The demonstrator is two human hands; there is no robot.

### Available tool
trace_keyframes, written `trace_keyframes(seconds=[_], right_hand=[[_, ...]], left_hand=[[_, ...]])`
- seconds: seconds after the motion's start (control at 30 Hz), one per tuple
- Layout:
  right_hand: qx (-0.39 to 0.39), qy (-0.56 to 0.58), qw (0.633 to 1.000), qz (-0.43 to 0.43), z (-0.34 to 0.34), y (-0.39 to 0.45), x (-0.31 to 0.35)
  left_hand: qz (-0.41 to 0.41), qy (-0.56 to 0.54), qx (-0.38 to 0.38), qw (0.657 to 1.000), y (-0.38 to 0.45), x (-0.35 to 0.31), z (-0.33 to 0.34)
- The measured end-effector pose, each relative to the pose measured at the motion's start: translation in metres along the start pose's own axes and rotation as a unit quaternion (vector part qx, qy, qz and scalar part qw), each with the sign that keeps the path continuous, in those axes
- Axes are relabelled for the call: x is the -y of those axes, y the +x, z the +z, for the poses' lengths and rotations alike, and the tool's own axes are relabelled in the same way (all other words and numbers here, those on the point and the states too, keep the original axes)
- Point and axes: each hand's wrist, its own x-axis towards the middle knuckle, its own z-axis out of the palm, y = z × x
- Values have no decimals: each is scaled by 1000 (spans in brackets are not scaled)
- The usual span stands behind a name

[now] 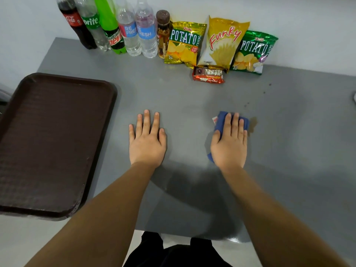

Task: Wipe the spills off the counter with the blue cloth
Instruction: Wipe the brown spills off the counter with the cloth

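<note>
"Sprite" is printed on a clear bottle, "Funky" on a yellow bag, "POTATO" on a green bag

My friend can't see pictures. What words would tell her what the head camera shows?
A person's right hand presses a blue cloth flat on a grey counter beside a brownish spill. The left hand rests flat nearby, with a brown tray left and bottles and snack bags behind.

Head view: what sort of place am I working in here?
Probably a snack counter or canteen: a row of plastic drink bottles and crisp packets lines the white wall, and a dark brown plastic serving tray sits on the grey counter.
</note>
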Motion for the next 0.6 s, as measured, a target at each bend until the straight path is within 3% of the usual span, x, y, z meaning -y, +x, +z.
trace_keyframes(seconds=[0.13, 0.3, 0.6], right_hand=[[-7, -8, 999, -33, 6, -20, 20], [28, -6, 993, -112, -2, 23, 7], [16, -5, 999, -40, -21, 63, -60]], left_hand=[[-1, 3, 2, 1000, 1, 0, 0], [1, 4, 1, 1000, 0, -1, -2], [2, 9, 2, 1000, 0, -1, -2]])
